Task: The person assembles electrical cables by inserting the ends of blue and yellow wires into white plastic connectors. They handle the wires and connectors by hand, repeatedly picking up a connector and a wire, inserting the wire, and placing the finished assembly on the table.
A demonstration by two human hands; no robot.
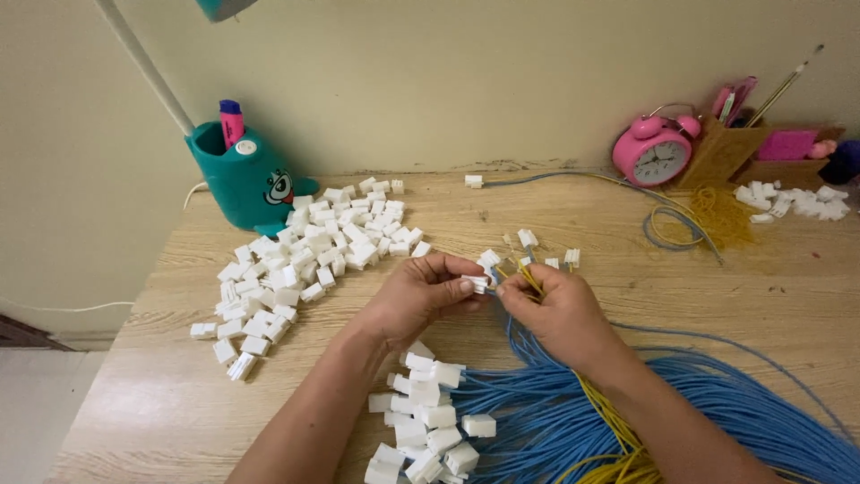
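My left hand (423, 291) pinches a small white plastic connector (479, 284) between thumb and fingers at the middle of the wooden table (161, 394). My right hand (555, 309) holds thin yellow wires (530, 280) with their ends right at that connector; whether they are inside it is hidden by my fingers. The yellow wires run back under my right wrist into a bundle of blue and yellow wires (717, 403). Several white connectors fitted on blue wires (430, 421) lie below my left forearm.
A large pile of loose white connectors (305, 255) spreads across the left of the table. A teal lamp base with a pink marker (242, 175) stands behind it. At the back right are a pink alarm clock (652, 152), a wooden pen holder (726, 148) and more white connectors (797, 202).
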